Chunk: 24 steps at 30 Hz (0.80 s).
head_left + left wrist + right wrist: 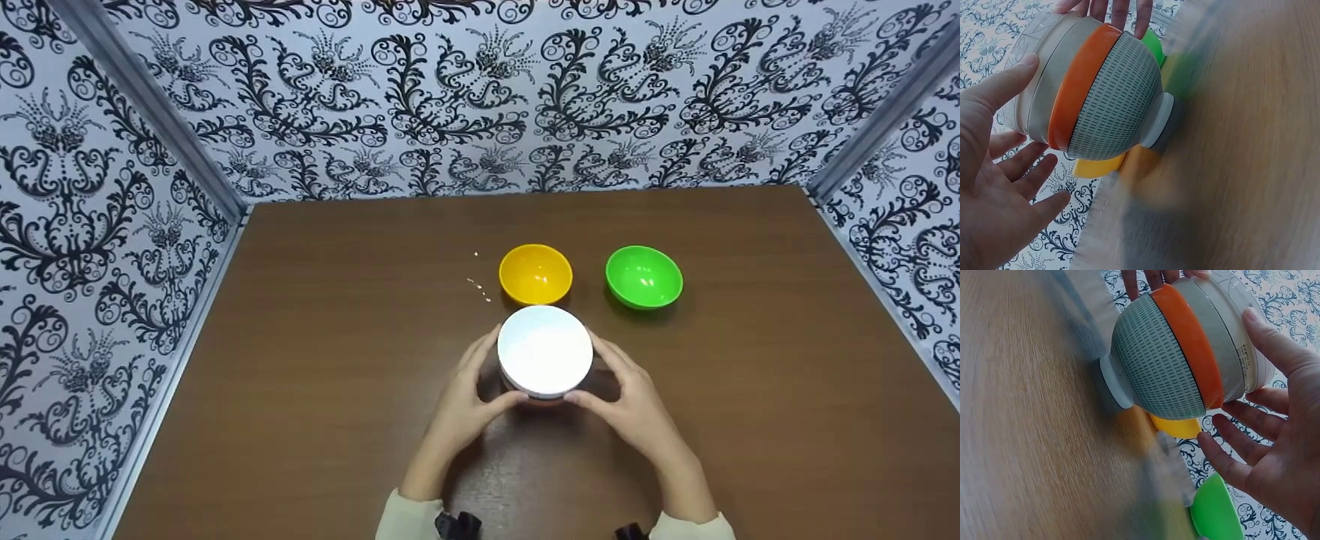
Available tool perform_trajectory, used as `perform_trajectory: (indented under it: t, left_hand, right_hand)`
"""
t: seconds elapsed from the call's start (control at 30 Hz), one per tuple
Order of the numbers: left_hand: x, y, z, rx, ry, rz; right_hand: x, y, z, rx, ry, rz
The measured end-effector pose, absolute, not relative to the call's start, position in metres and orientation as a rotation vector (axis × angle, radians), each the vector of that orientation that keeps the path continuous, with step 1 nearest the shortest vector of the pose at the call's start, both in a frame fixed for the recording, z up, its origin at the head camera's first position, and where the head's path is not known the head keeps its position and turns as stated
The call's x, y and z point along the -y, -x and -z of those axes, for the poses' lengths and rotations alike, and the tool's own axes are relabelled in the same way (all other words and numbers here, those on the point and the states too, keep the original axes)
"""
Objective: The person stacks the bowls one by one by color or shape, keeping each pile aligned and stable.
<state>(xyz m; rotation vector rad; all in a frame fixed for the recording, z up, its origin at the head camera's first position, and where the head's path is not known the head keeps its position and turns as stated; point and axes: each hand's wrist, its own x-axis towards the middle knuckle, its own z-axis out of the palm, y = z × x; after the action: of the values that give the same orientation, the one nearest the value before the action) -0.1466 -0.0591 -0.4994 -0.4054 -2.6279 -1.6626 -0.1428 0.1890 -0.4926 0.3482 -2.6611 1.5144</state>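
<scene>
Seen from above in the head view, a round tub with a flat white top [545, 351] is held from both sides. My left hand [459, 411] grips its left side, thumb at the near edge, and my right hand [639, 409] grips the right side the same way. The wrist views show the tub stacked over a bowl with green dashes and an orange band [1120, 95], its foot close to the tabletop. A plain grey band lies between the orange band and the tub; whether it is a separate piece I cannot tell.
Just beyond the tub stands a yellow bowl [535, 274], with a green bowl [643, 277] to its right. Small pale bits [478, 286] lie left of the yellow bowl. Patterned wall panels [465, 97] border the brown table [337, 337] at the back and sides.
</scene>
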Motion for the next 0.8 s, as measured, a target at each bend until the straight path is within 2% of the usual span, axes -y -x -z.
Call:
perform_trajectory:
  t: [0.8]
  left_hand:
    - [0.058, 0.145, 0.505, 2.585, 0.367, 1.711]
  right_hand:
    - [-0.202, 0.145, 0.489, 2.642, -0.339, -1.554]
